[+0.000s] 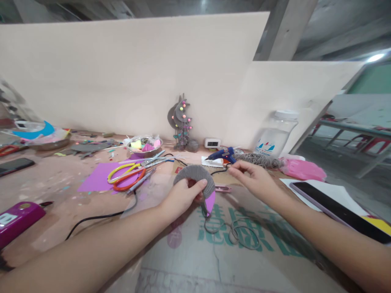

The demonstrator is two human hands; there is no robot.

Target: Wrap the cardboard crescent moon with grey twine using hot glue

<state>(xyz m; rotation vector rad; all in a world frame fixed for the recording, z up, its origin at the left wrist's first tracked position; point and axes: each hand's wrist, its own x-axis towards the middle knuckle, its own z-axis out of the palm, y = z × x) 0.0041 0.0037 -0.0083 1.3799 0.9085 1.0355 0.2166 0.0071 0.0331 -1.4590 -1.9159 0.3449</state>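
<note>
My left hand (187,195) is closed on a crescent moon shape (195,173), its thumb pressed on the front. Grey yarn wraps most of the crescent, and its lower tip shows bare purple. From that tip a loose strand of grey yarn (244,238) runs down in loops onto the cardboard. Beside the handle of a blue glue gun (221,155), my right hand (252,177) has its thumb and fingertips drawn together. Whether it touches the gun or its cord, or pinches something small, cannot be made out.
Scissors (126,177) lie on a purple sheet (96,178) at left. A decorated moon ornament (181,122) stands against the board, near a small clock (212,143). A water jar (273,136), a grey yarn bundle (259,160) and a phone (339,209) are at right.
</note>
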